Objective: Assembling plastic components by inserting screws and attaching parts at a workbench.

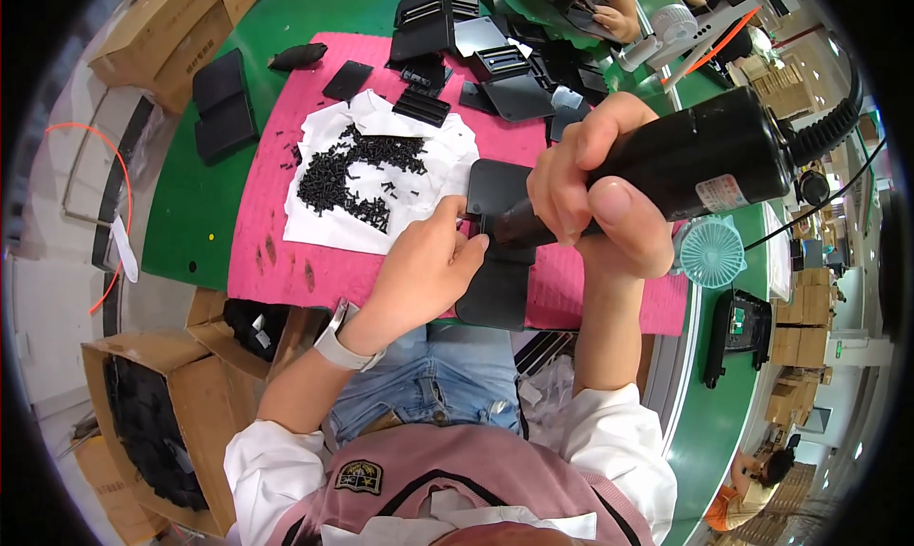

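Note:
My right hand [609,184] is wrapped around a black electric screwdriver [709,151], its cable leaving from the far right end. The tool tilts down to the left, and its tip meets the middle of a hinged black plastic stand [493,294]. Exactly where the bit touches is hidden. At the stand's left edge, my left hand [428,265] grips it with thumb and fingers, close to the tip. Just left of that hand, a heap of small black screws [328,179] lies on a crumpled white sheet [314,230].
Pink foam matting [262,218] covers part of the green table [171,227]. Black plastic parts [514,94] pile up at the back. Another black stand [225,108] lies left. A teal fan [712,251] stands right. Cardboard boxes [190,384] sit lower left. Across the table, a co-worker's hands [614,18] handle a dark part.

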A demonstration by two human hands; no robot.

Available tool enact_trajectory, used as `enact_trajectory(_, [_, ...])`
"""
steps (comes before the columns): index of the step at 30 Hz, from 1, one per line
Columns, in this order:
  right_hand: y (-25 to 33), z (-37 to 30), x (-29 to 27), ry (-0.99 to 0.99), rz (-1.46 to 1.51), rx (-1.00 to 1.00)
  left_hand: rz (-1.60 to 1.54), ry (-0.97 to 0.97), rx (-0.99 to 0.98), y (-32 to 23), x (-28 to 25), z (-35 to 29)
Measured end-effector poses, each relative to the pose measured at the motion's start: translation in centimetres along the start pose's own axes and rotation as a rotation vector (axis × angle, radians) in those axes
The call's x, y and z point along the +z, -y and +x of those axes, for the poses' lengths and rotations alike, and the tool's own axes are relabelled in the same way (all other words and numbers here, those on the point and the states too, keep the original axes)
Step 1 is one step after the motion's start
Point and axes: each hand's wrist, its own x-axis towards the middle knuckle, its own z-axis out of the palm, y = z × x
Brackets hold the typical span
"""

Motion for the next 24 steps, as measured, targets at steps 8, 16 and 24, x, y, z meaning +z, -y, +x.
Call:
enact_trajectory(8, [-0.4,0.1,-0.4,0.193,-0.231,-0.091,0.049,-0.023,0.039,0.0,0.2,0.2])
enact_trajectory(16, [0.7,-1.2,-0.3,-0.008,-0.268,-0.145,0.105,-0.131,0.124,0.7,0.7,0.0])
enact_trajectory(24, [-0.3,-5.6,-9.3,-0.703,-0.322,0.128,-0.167,-0.178,0.123,-0.3,1.6,-3.7])
